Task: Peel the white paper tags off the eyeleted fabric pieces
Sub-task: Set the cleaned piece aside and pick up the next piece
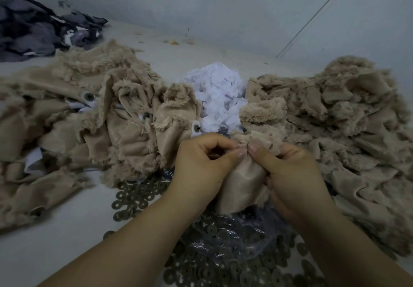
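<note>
Low in the centre of the frame, a beige fabric piece is bunched between both hands, thumbs meeting at its top edge. The left hand and right hand both pinch it, probably working a tag loose, though no tag shows there. Just above lies a heap of white paper tags, flanked left by still-tagged pieces, right by a fuzzy pile. Metal washers lie below.

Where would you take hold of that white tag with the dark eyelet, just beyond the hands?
Probably by the white tag's free outer edge, coming from the near side above the left hand. The tag lies face up on the beige fabric, and its eyelet pins the middle, so only the rim could lift.
</note>
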The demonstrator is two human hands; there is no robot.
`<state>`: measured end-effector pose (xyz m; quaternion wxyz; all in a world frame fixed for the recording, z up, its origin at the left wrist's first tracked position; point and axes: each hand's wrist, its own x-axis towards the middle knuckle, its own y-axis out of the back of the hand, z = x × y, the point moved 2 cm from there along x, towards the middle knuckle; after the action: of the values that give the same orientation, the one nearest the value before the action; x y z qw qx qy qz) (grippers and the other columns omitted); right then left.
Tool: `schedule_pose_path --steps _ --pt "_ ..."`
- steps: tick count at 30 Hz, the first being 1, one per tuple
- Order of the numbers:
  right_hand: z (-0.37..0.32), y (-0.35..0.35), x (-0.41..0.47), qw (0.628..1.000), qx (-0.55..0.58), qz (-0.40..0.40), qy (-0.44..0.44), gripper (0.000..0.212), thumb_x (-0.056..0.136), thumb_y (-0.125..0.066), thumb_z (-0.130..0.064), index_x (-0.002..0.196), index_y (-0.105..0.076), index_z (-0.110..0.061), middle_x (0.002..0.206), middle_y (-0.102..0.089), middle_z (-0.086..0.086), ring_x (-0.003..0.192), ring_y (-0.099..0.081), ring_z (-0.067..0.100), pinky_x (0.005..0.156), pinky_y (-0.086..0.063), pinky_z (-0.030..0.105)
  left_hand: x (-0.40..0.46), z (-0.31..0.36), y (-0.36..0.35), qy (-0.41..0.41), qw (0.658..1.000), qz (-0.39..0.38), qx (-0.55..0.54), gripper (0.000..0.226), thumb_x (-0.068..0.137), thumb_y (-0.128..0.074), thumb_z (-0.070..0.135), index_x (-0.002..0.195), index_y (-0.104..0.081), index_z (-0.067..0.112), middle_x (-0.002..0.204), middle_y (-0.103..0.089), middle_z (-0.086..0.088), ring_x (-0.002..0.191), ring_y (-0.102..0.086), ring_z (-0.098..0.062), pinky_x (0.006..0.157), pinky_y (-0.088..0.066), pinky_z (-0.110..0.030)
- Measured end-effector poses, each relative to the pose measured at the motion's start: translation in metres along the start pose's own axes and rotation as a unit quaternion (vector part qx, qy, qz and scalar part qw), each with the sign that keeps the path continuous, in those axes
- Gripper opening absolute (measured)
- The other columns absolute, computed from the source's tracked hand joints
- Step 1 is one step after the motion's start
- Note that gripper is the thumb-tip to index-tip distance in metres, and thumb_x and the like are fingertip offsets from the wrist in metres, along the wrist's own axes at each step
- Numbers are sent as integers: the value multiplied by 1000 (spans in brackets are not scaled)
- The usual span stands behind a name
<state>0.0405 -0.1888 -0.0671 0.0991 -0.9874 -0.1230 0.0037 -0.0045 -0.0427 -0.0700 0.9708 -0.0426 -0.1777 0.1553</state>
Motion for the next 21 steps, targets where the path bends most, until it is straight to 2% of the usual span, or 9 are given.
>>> schedule_pose_path --steps 3,5,6,9,11,14,16,19,21 --pt "0 0 -1 999 -16 20 32 19 74 -79 -17 89 -78 -5 94 -77 19 93 -75 34 89 -56 48 0 0 0 30 998 4 -51 15 77 -78 7 72 -75 21 78 -74 -4 78 -70 -18 73 -57 -28" --pt "1 0 0 999 -30 21 35 11 82 -77 -7 92 -77 -9 95 -77 16 93 -75 32 88 -57 45 -1 0 0 30 999 9 -31 10 75 -76 12 70 -74 21 75 -73 -4 75 -68 -17 71 -56 -28" --pt "1 0 1 998 -32 23 38 16 83 -76 -3 97 -75 -11 97 -78 14 94 -75 31 87 -58 44 -1 -1 0 26 1000 11 -12 8 75 -75 13 70 -73 20 74 -72 -4 73 -67 -17 69 -56 -28" --pt "-1 1 0 996 -34 55 54 50 78 -81 -2 118 -61 -26 101 -78 8 94 -76 25 81 -61 41 -1 -1 0 14 999 20 36 4 73 -73 17 71 -70 15 70 -70 -8 66 -66 -22 63 -57 -31" --pt "0 1 -3 993 -63 72 72 63 76 -84 -6 121 -56 -40 99 -75 17 90 -74 36 77 -63 49 0 -1 0 13 998 32 55 4 70 -72 17 69 -69 14 65 -69 -7 59 -63 -18 57 -55 -30" --pt "-1 -1 -7 988 -95 77 94 65 79 -85 -11 122 -56 -50 99 -63 38 95 -57 63 71 -55 71 -1 -1 -2 25 996 40 81 4 67 -70 19 68 -68 16 58 -66 -3 52 -56 -8 50 -50 -24" --pt "-4 -3 -8 988 -97 68 98 58 79 -84 -11 117 -61 -49 99 -60 42 94 -53 67 69 -50 76 -2 -2 -2 40 995 41 80 6 66 -71 20 68 -68 16 57 -65 -3 50 -56 -9 49 -49 -25" --pt "-5 -6 -11 987 -103 58 107 53 80 -83 -8 114 -64 -44 94 -66 36 90 -59 63 68 -53 73 -1 -2 -2 47 994 55 86 9 66 -73 19 66 -66 13 56 -64 -3 49 -53 -8 48 -45 -23" --pt "-6 -7 -12 986 -119 47 110 54 81 -82 -8 118 -63 -44 92 -67 35 87 -59 63 66 -53 73 -2 -1 -1 17 992 60 106 13 70 -75 8 65 -65 13 57 -62 -4 49 -50 -4 47 -42 -20"
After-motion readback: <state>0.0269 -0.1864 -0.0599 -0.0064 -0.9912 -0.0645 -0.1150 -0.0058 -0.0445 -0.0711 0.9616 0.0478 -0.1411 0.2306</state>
